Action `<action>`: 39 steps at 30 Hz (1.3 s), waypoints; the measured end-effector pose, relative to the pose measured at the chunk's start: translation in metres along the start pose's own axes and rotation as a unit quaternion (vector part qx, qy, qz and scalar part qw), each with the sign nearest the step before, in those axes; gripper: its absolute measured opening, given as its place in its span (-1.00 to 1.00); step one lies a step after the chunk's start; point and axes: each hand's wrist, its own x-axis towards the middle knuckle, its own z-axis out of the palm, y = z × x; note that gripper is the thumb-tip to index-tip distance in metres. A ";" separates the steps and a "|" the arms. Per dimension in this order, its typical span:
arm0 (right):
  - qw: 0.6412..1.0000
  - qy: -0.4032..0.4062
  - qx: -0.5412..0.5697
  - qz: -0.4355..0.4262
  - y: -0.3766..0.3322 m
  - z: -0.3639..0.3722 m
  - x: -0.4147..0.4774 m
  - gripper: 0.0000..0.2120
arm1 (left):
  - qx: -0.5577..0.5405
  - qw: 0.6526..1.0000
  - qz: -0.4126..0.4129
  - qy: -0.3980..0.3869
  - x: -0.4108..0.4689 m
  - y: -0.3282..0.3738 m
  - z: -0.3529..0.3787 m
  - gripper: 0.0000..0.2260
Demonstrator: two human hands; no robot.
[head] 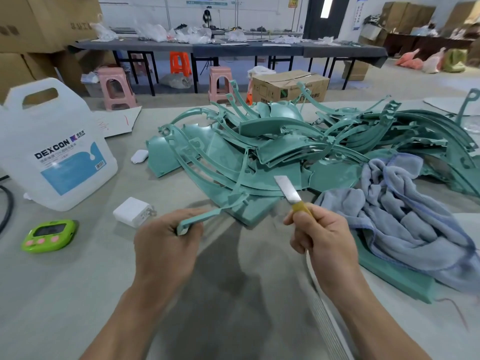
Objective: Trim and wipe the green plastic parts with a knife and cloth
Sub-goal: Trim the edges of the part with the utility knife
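Clamping left hand (166,242) at 9 o'clock on a curved green strip (207,214), right hand (322,237) at 3 on a yellow-handled knife (291,193), parts pile (285,141) at 12, blue cloth (405,211) at 2, could easily skid the blade into a thumb, bendy strip and all.

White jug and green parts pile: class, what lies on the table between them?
A small white case lies between the jug and the pile, seen in the head view.
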 end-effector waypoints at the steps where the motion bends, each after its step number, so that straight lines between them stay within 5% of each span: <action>1: 0.999 -0.010 -0.028 -0.019 0.000 0.003 -0.002 -0.82 | 0.026 0.999 0.021 0.012 -0.001 0.000 0.001 -0.62; 10: 0.959 -0.029 -0.272 -0.074 0.014 0.024 -0.019 -0.63 | 0.103 0.989 0.100 0.042 -0.013 -0.002 0.019 -0.69; 24: 0.940 -0.116 -0.285 -0.149 0.004 0.029 -0.036 -0.72 | 0.108 0.990 0.082 0.042 -0.009 -0.005 0.016 -0.66; 39: 0.951 0.030 -0.304 -0.055 0.012 0.015 -0.013 -0.73 | 0.117 0.989 0.086 0.024 -0.010 0.004 0.009 -0.69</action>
